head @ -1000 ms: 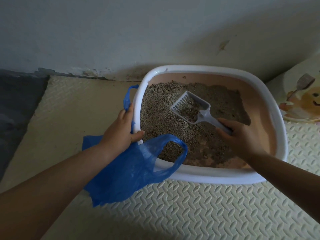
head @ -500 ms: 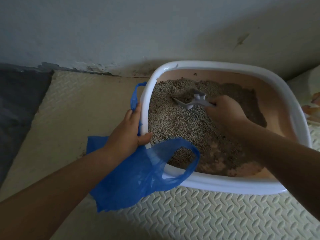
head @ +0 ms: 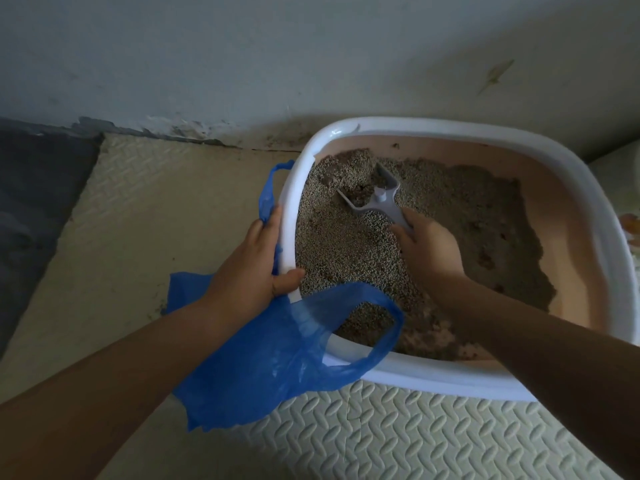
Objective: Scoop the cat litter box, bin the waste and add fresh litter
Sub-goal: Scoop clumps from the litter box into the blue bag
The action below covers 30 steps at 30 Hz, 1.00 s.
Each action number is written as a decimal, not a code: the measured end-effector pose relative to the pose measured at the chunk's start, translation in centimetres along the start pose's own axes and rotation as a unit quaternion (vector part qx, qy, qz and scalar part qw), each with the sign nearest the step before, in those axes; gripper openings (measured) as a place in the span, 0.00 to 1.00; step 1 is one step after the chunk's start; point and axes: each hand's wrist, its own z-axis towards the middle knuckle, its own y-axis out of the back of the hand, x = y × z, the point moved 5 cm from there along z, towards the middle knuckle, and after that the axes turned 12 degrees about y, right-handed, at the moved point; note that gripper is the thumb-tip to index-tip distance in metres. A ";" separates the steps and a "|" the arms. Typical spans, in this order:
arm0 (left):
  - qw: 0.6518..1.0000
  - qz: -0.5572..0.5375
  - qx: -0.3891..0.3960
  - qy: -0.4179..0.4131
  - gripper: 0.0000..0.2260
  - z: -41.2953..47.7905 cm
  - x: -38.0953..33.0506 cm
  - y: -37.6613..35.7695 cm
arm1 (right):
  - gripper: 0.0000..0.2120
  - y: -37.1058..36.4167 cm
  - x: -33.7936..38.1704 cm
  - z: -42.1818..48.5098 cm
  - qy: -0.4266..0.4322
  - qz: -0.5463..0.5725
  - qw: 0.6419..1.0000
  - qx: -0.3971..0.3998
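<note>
Head: foam mat (head: pixel 433 441), litter box (head: pixel 450 379), wall (head: pixel 242 53)

The box (head: pixel 450 129) was white on the rim under the fingers of the left hand (head: pixel 252 268) and pink inside. Litter (head: pixel 346 244) was speckled grey-beige, browner right of the fingers of the right hand (head: pixel 426 251). The scoop (head: pixel 377 199) was grey, the bag (head: pixel 277 368) blue, the mat (head: pixel 415 438) cream, herringbone-embossed.

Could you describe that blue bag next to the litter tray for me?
The blue bag is thin, see-through, crinkled plastic with two loop handles. It lies slack on the foam mat beside the litter box, partly under the left hand, which grips the box's rim. One handle drapes over the rim above the litter; the other pokes up outside the box, behind the fingers.
</note>
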 end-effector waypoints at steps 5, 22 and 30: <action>1.000 0.012 -0.001 0.003 0.42 -0.1 -0.2 0.0 | 0.21 2.6 -1.0 -1.6 0.050 -0.023 0.998 0.009; 0.999 0.039 -0.008 0.004 0.41 -0.2 -0.4 0.2 | 0.16 9.7 -1.1 -7.4 0.111 -0.022 0.994 0.000; 0.999 0.043 -0.007 0.002 0.41 -0.3 -0.5 0.3 | 0.16 10.7 -1.4 -7.6 0.133 -0.036 0.990 -0.017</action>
